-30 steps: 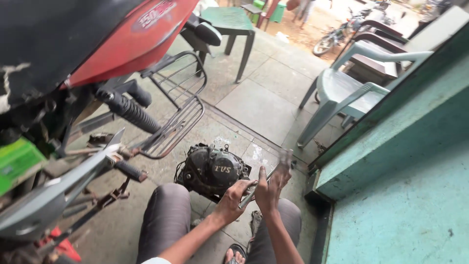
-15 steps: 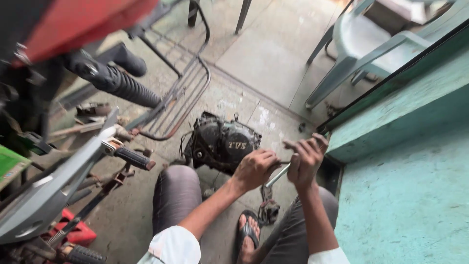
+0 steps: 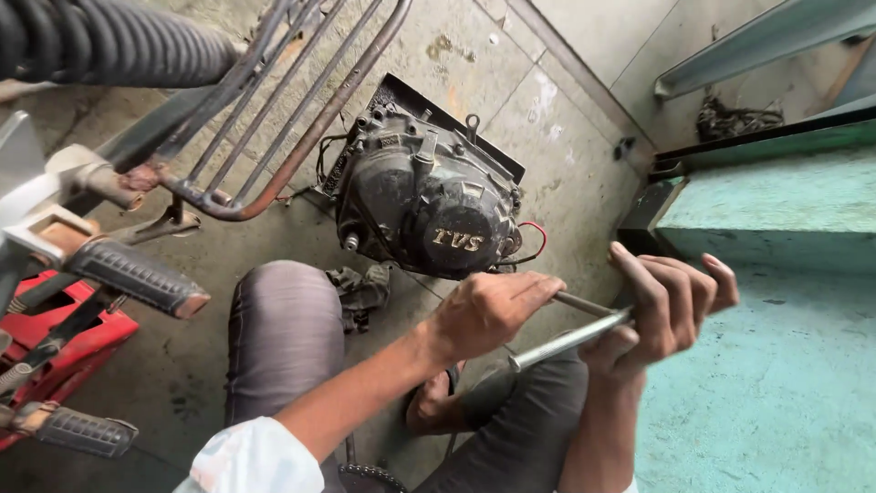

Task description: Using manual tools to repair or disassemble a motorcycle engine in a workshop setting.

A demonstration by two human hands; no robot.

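Note:
My left hand grips a thin metal rod that runs across toward my right hand. My right hand is closed around a shiny steel shaft-like tool that crosses just below the rod. Both hands hover over my lap, a little in front of a black, dirty motorcycle engine that rests on a dark tray on the concrete floor. A greasy rag lies by the engine's near side, next to my left knee.
A rusty wire carrier rack and a ribbed black hand grip of a motorbike hang at upper left. Footpegs and red parts are at left. A teal painted ledge rises on the right.
The view has dropped and closed in on the engine and my hands. My hands have come lower over my lap, still holding the rod and the steel tool.

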